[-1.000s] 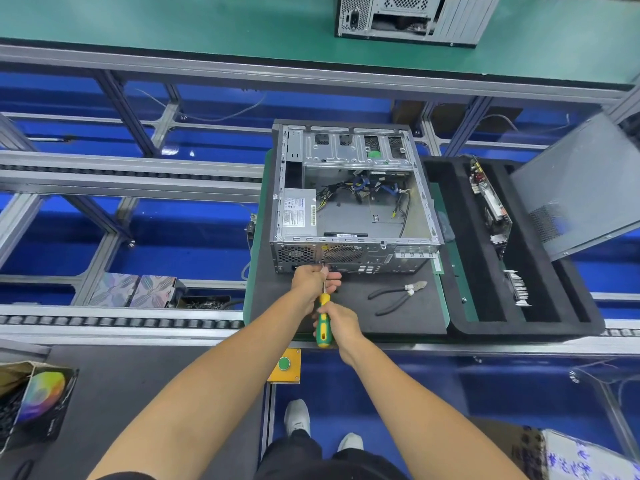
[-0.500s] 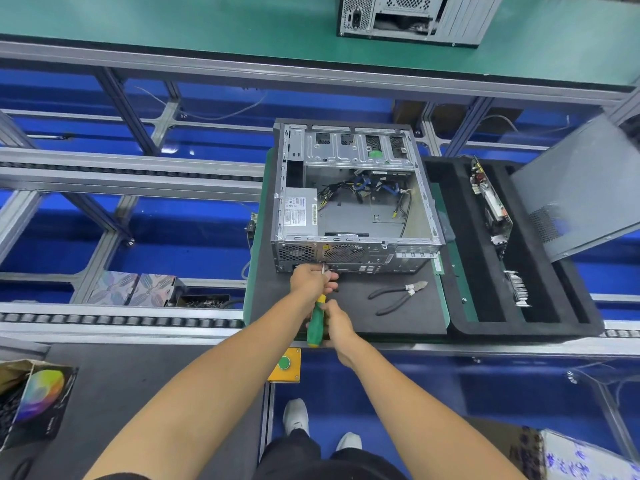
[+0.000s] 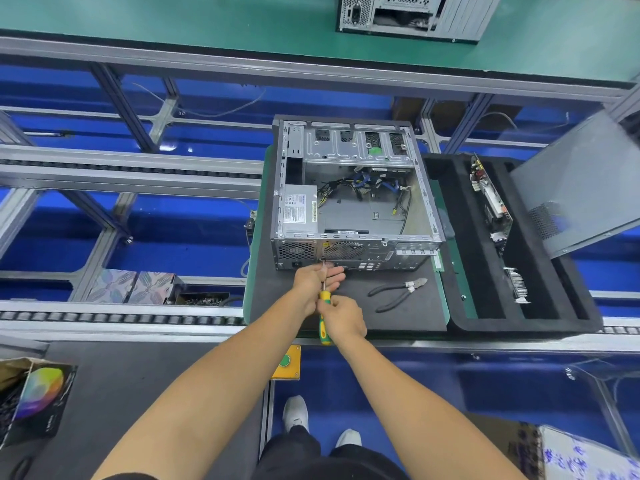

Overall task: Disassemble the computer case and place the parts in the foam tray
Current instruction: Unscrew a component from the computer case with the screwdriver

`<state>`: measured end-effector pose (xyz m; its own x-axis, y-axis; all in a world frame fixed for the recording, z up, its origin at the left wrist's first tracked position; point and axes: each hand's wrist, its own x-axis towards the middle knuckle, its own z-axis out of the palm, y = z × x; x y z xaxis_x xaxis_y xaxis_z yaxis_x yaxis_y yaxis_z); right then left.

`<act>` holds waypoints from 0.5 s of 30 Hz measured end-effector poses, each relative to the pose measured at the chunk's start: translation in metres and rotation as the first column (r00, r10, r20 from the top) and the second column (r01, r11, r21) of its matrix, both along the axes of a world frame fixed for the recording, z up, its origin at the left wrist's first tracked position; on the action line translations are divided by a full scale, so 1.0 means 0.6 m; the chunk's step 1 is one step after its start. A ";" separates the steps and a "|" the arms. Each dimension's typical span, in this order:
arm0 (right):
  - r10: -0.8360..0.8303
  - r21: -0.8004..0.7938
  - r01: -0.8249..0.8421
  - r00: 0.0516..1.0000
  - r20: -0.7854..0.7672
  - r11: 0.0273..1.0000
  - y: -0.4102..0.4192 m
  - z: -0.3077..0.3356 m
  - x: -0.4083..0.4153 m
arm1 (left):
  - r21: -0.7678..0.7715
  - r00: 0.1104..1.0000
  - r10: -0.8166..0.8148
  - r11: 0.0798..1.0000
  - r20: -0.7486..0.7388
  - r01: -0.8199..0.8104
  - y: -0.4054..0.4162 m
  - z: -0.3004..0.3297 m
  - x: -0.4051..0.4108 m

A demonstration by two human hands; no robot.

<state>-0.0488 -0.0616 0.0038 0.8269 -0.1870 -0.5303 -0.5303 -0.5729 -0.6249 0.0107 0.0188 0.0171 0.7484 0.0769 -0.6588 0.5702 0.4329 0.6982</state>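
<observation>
An open grey computer case (image 3: 353,202) lies on a dark mat, its rear panel facing me, with a power supply (image 3: 299,208) and loose cables inside. My right hand (image 3: 343,320) grips the yellow-green handle of a screwdriver (image 3: 324,315) whose tip sits at the rear panel near the fan grille. My left hand (image 3: 317,280) lies beside the shaft with its fingers stretched out under the tip. The black foam tray (image 3: 464,320) to the right holds a circuit board (image 3: 490,206) and a smaller part (image 3: 517,284) in its slots.
Side cutters (image 3: 398,291) lie on the mat right of my hands. The grey side panel (image 3: 578,188) leans on the tray's far right. Another case (image 3: 408,15) stands on the green bench beyond. A yellow button box (image 3: 285,363) hangs under the conveyor edge. A box (image 3: 34,400) sits bottom left.
My left hand's fingers have opened from pinching the shaft to lying stretched out. The screwdriver handle tilted slightly left, and my right hand shifted on the handle.
</observation>
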 end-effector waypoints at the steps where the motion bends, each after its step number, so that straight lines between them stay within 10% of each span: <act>1: 0.014 -0.080 -0.013 1.000 0.008 0.997 0.001 0.002 0.000 | 0.028 1.000 -0.010 1.000 0.000 0.010 -0.002 0.000 0.000; 9: 0.061 -0.118 -0.063 0.998 -0.015 0.991 -0.004 0.012 0.000 | 0.486 0.991 -0.129 0.865 -0.023 0.124 0.006 0.002 0.001; 15: 0.013 0.207 0.010 0.994 -0.112 0.978 0.003 0.018 -0.007 | 0.453 0.990 -0.131 0.880 -0.050 0.139 0.009 0.003 0.013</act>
<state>-0.0531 -0.0598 0.0143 0.7603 -0.0622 -0.6466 -0.6029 -0.4380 -0.6668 0.0182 0.0239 0.0188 0.7619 0.2702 -0.5886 0.6139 -0.0118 0.7893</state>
